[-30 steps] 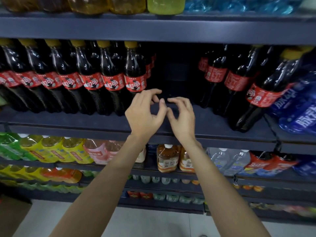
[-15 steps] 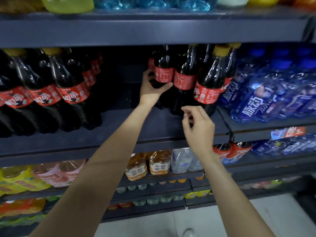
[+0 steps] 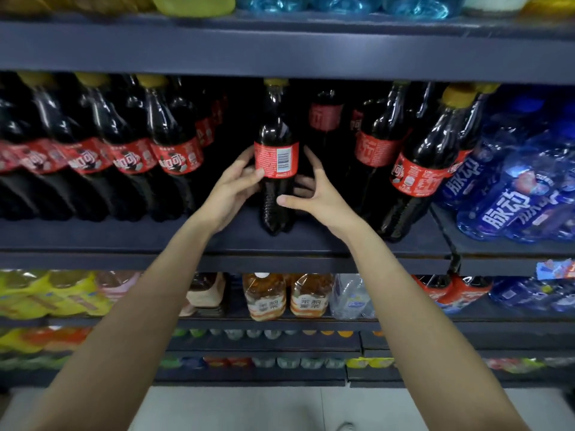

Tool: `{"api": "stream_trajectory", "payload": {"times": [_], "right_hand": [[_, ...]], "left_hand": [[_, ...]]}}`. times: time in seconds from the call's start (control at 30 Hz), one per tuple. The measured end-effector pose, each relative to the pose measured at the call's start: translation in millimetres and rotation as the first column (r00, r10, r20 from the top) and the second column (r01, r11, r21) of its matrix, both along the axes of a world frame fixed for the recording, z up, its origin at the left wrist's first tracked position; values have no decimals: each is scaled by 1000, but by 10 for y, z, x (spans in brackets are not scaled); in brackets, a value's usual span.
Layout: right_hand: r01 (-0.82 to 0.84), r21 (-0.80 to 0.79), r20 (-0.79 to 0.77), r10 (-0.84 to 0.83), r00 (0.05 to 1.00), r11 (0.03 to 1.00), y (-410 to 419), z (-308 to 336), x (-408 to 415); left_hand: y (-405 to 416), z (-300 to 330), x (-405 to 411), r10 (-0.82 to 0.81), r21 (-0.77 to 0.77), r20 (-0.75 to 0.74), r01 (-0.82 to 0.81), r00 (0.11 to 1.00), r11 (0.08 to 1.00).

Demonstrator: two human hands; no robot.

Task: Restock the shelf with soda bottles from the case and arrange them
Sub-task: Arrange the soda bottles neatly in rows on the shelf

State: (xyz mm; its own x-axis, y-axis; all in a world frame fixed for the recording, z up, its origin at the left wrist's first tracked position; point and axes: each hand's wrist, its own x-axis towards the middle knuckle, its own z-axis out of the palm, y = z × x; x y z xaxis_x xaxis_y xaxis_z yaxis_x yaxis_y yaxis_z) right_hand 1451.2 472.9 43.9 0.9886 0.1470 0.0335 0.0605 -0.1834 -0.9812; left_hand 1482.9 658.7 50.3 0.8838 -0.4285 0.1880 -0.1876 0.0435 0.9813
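Half a second ago the left hand was reaching back among the rear cola bottles and the right hand hung in front of the shelf with curled fingers and nothing in them. Now one cola bottle stands alone and upright in the gap near the front edge of the middle shelf, barcode side of its label facing out. The left hand's fingers wrap the bottle at the lower edge of the label; the right hand is spread, thumb against the bottle's side, its other fingers straight and reaching past it. A bottle has been drawn forward to fill the front of the gap, so this looks like the arranging step, and the label probably wants turning to match the row on the left

More cola stands on the right, leaning in this wide view. Blue bottles fill the shelf's right end. The unit is dark metal; tea bottles sit on the shelf below, and pale floor shows beneath. No case is in view
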Motion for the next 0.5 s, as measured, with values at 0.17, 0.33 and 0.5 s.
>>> {"api": "stream_trajectory", "payload": {"times": [0.17,0.33,0.5], "right_hand": [[119,-108,135,-104,985,987,342,-119,73],[422,-287,378,-303,875,860,655,-219,-2],[290,-128,312,-239,920,949,527,-227,-42]], "left_hand": [[-78,125,-218,308,179,362,-390,880,903],[-121,132,-253,485,50,419,-553,768,832],[42,204,-171,278,129,330,-335,902,933]]}}
